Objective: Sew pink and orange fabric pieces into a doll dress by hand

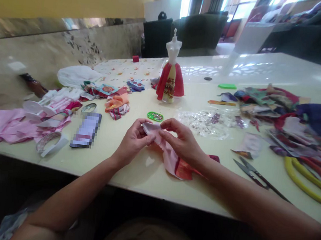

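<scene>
Between my two hands is a piece of pink fabric (170,160), its top edge raised off the table. My left hand (135,138) pinches the fabric's left end between thumb and fingers. My right hand (180,137) grips the same edge a little to the right, thumb and fingertips closed on it. The fabric hangs down toward the table, where an orange-red part (185,170) shows under my right wrist. Just beyond my hands lies a small green tray (155,116) of tiny beads or sequins. Further back stands a small white dress form (173,48) with a red and cream skirt (178,82).
Scissors (254,172) with yellow handles lie at the right, beside a heap of fabric scraps (268,102). Clear plastic packets (206,123) lie at centre right. At the left are a phone (87,130), a tape roll (49,143), pink cloth (7,125) and more scraps (118,103).
</scene>
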A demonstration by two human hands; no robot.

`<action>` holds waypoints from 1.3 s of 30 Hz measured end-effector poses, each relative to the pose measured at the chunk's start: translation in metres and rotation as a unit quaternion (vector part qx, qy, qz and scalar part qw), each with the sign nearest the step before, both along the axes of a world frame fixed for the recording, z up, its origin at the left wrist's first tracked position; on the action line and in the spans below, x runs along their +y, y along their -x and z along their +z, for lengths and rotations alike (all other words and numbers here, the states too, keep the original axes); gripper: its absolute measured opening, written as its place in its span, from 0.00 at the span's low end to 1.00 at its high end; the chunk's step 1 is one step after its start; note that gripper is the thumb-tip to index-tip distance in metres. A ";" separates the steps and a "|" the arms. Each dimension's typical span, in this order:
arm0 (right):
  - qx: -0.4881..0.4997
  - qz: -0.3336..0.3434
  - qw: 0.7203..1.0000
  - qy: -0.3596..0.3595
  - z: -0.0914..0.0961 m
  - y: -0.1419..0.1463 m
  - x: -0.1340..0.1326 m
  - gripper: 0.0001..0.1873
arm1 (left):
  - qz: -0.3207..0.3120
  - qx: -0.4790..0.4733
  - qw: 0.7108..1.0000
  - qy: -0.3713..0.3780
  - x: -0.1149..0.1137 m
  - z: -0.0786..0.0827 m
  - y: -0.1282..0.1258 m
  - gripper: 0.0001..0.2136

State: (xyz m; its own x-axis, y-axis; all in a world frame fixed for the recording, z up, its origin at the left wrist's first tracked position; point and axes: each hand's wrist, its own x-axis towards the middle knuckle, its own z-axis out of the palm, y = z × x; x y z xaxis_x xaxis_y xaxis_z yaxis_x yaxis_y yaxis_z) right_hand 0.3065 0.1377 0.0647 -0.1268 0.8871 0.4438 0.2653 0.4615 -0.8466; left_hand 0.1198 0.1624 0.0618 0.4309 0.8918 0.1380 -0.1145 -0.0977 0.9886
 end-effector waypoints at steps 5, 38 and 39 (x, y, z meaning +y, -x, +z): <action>-0.176 0.034 0.965 -0.192 0.003 -0.005 0.003 0.05 | -0.002 -0.024 0.998 0.060 0.002 -0.004 0.005 0.21; -0.311 0.014 0.900 -0.305 -0.007 0.000 0.005 0.10 | -0.017 -0.056 0.997 0.041 -0.002 -0.015 0.003 0.30; -0.313 0.014 0.901 -0.299 -0.008 0.001 0.004 0.10 | -0.016 -0.054 0.998 0.037 -0.002 -0.014 0.003 0.30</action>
